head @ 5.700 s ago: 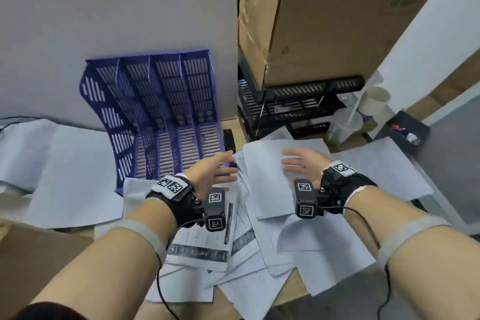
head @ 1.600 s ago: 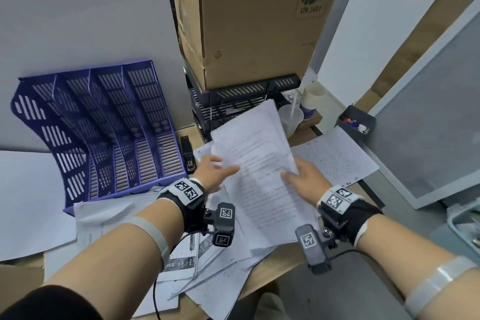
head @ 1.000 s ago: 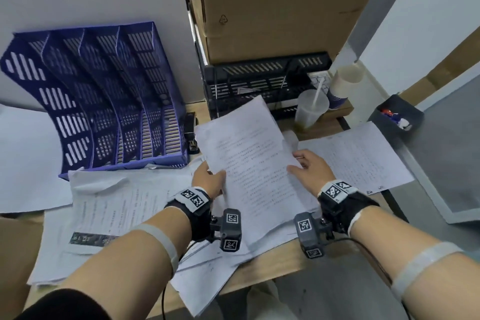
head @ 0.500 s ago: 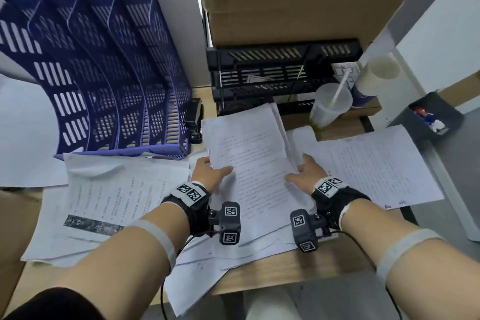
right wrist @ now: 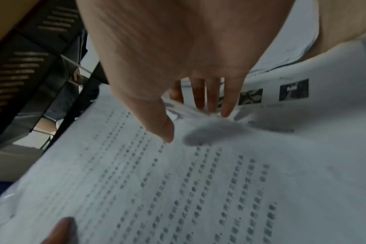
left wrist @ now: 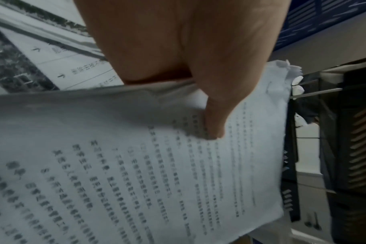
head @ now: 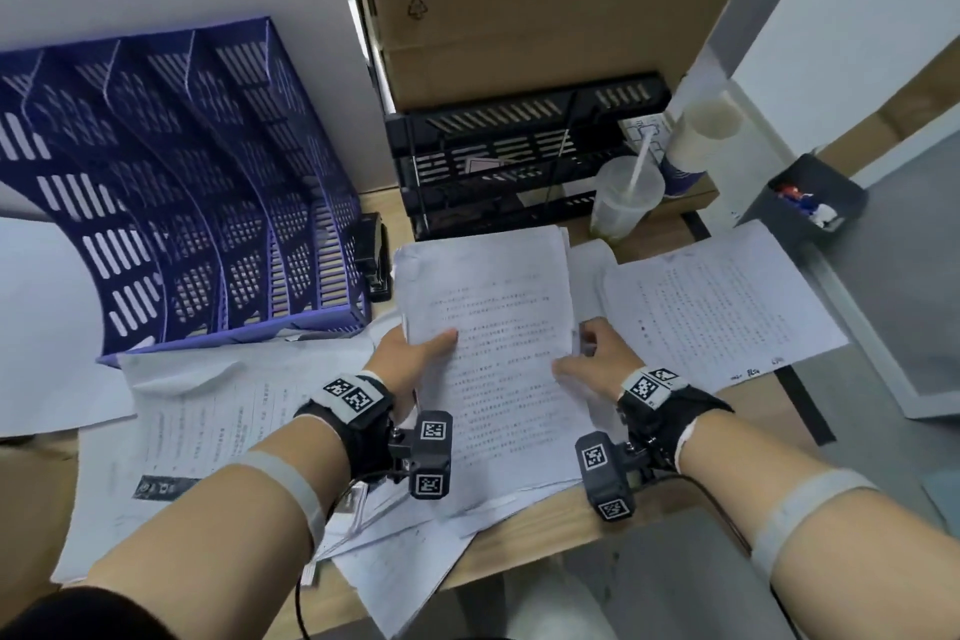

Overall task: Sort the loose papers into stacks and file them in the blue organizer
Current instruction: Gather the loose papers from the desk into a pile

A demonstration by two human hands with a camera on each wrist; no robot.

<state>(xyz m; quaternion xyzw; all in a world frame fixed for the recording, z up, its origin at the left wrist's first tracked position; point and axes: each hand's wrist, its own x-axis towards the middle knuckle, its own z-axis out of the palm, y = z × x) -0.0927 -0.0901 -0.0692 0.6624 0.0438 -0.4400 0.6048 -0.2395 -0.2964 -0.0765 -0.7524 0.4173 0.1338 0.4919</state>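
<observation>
Your wooden worktop [head: 540, 517] runs up to a pale wall, with the blue organizer [head: 208, 203] standing against it. Take the organizer as your landmark: four slots show, and all four look bare of paper. Just right of it lies a black stapler [head: 375, 259], and further right a black slotted tray rack [head: 519, 161] sits under a cardboard box [head: 545, 5]. Right of the rack stand two cups: a clear plastic cup with a straw [head: 623, 203] and a paper cup [head: 698, 140]. Far right, a dark bin [head: 810, 198] holds small coloured bits too small to name.

You hold the stack of printed papers [head: 493, 353] right of the organizer's front corner. Your left hand [head: 410, 353] grips its left edge, thumb on top. Your right hand [head: 597, 361] has its thumb over the top sheet and its fingers [right wrist: 211, 97] tucked under the right edge. Loose papers [head: 208, 411] lie in front of the organizer, and one printed sheet [head: 717, 307] lies well to its right.
</observation>
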